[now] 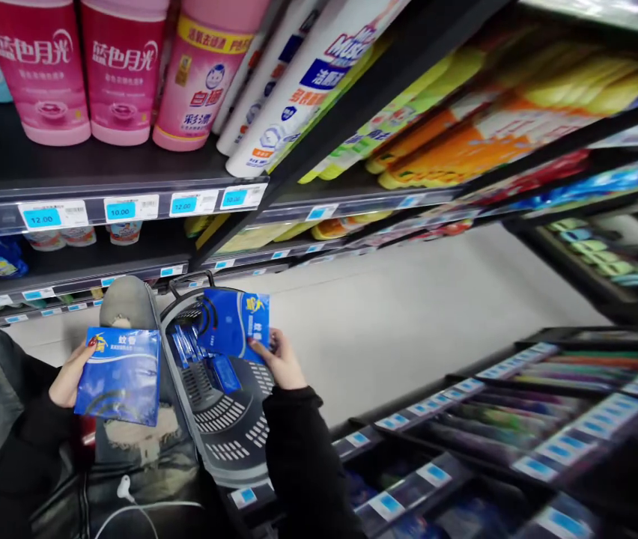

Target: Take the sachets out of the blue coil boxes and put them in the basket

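Observation:
My left hand (70,372) grips a flat blue box (119,374) with white lettering by its left edge, over my lap. My right hand (281,361) holds a second blue box (234,322) of the same kind by its right edge, above a grey plastic shopping basket (228,438). A few more blue boxes (207,363) lie inside the basket. Both sleeves are black.
Shelves on the left carry pink bottles (122,71) and white bottles (302,82), with blue price tags (128,209) along the rails. Low shelves (521,419) with more tags run along the right. A pale floor aisle (409,314) stretches ahead. A white earphone cable (128,494) lies on my jacket.

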A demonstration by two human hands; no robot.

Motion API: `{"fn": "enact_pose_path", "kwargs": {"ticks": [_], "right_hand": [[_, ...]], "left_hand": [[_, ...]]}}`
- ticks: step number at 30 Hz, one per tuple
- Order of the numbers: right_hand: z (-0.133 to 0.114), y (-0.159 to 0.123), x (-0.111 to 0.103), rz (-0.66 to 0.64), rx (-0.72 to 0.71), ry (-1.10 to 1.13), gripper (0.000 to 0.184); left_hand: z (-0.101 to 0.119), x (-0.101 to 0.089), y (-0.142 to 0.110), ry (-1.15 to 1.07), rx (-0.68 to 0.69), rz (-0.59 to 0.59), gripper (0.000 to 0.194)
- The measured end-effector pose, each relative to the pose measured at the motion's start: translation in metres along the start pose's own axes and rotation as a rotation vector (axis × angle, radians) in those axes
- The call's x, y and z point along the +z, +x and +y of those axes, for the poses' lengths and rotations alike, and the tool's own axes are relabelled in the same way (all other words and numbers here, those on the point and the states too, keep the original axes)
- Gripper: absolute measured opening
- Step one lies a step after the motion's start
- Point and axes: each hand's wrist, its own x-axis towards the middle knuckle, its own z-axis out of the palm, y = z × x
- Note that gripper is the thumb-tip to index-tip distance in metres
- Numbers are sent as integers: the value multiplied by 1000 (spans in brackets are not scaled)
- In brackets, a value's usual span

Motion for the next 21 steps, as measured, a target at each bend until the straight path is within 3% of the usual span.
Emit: {"fn": "enact_pose_path", "kwargs": {"ticks": [2,5,8,11,16,21], "right_hand": [[27,0,30,10,97,-114,28],[53,7,91,-65,177,-227,36],[67,19,150,-178,220,-317,43],[74,31,192,-268,252,-383,43],[79,55,228,-341,280,-453,42],[80,76,240,-374,306,-490,41]], "left_hand": [[1,2,0,13,-9,12,24],[3,7,-1,33,-28,18,24],[4,12,-1,36,-101,47,27],[6,15,0,26,-167,70,28],[5,20,0,25,-165,154,22],[1,22,0,13,-140,255,13]]}}
